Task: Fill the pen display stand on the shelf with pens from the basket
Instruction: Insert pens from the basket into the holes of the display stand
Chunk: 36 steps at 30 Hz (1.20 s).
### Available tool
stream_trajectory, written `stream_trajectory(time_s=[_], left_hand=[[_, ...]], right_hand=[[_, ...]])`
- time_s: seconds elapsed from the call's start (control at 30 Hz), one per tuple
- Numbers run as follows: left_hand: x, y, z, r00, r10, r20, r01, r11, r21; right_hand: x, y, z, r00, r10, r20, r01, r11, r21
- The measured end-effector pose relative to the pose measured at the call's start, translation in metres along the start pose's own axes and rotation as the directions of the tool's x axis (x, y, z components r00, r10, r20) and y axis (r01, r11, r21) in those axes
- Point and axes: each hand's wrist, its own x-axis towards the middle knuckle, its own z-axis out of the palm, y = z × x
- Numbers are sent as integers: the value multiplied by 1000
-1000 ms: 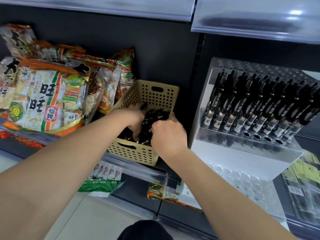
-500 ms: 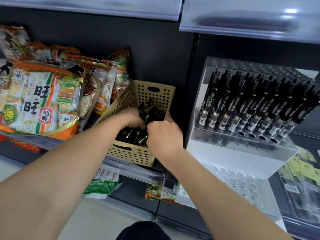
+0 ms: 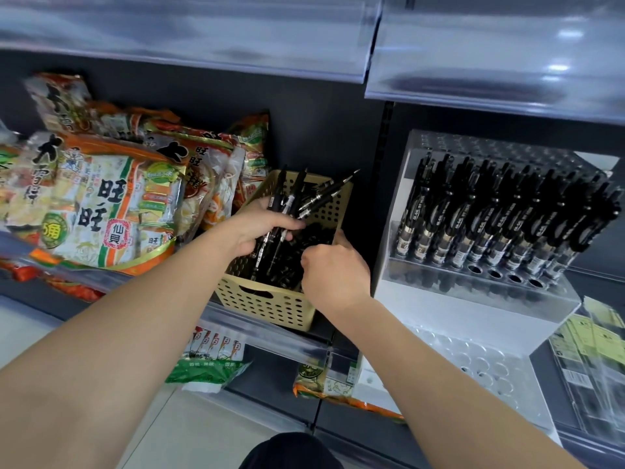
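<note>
At centre our left hand (image 3: pixel 260 228) grips a pen bundle (image 3: pixel 295 202) over the basket (image 3: pixel 270 309), gathered to load the stand (image 3: pixel 473 303) at right; whether our right hand (image 3: pixel 334 272) holds any we cannot tell.

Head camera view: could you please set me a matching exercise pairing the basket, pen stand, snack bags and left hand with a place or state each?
1 basket
2 pen stand
3 snack bags
4 left hand

A grips a bunch of pens
B left of the basket
C clear, right of the basket
D beige, in the middle

Pairs: 1-D, 2-C, 3-B, 4-A
</note>
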Motion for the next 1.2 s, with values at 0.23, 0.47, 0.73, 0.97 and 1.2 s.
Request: stream_trajectory(time_s=[0.23,0.47,0.73,0.97,1.2], left_hand=[[-12,3,-4,995,56,-88,-61,996,-62],[-28,4,-13,991,123,49,-123,992,5],[-22,-3,-22,994,99,47,-99,995,-13],[-20,0,-24,989,124,77,-115,988,-107],[-10,-8,-25,995,103,4,-95,928,-359]], right_hand=[[10,2,-5,957,261,-125,-121,753,647],[35,-9,-35,926,305,223,-224,-31,974],[35,-8,-28,927,372,49,-91,97,991],[29,-9,-28,893,437,-111,15,217,976],[30,-10,-24,751,452,-481,256,472,843]])
